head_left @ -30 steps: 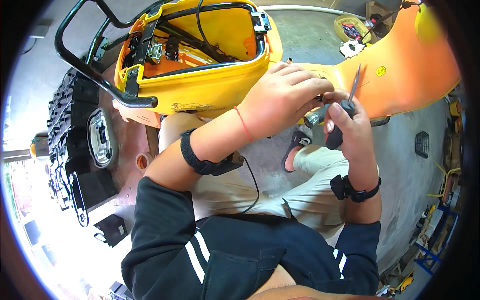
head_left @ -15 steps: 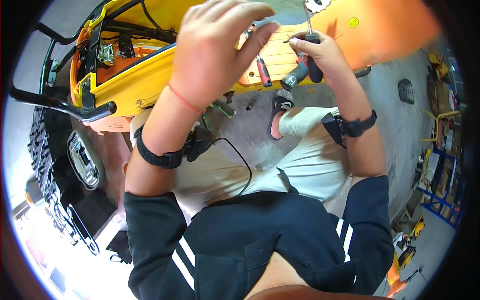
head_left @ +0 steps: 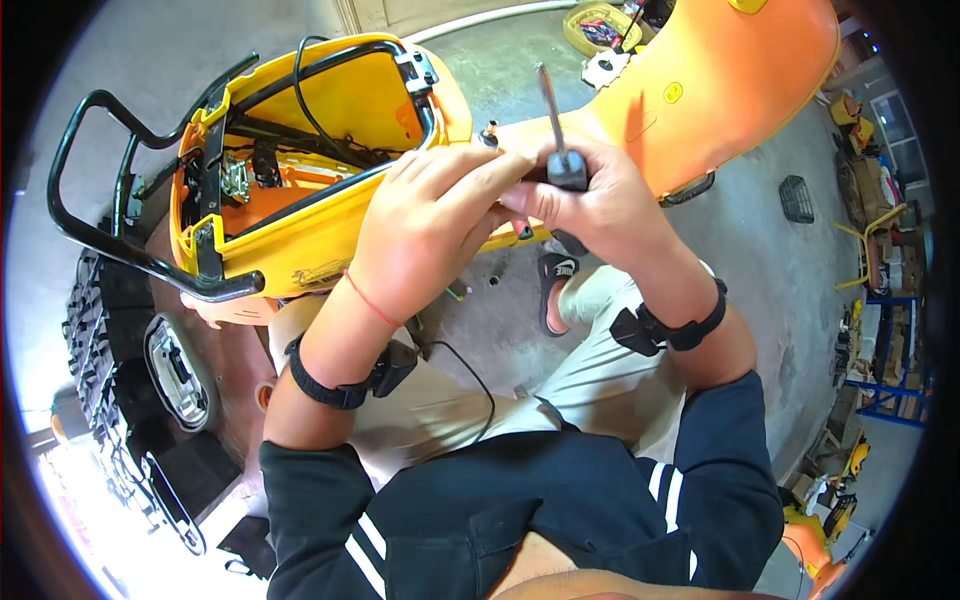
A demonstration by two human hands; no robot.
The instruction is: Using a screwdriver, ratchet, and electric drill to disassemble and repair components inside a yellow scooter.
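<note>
Right hand (head_left: 600, 205) grip closed around the dark handle of a screwdriver (head_left: 556, 125), shaft pointing up and away, tip over the orange body panel (head_left: 720, 90). Left hand (head_left: 430, 225) just beside it, fingers curled narrow, fingertips touching the handle base and the right hand's fingers; whether they pinch a small part there cannot be told. Both hands sit in front of the yellow tub (head_left: 330, 170) with its black frame bar (head_left: 110, 240), above the lap. Half a second ago the left hand was lifted and spread near the top edge; now it is lower and closed in against the tool. Screwdriver handle mostly hidden by fingers. Knobby tyre (head_left: 95, 330) at left, partly cut off.
</note>
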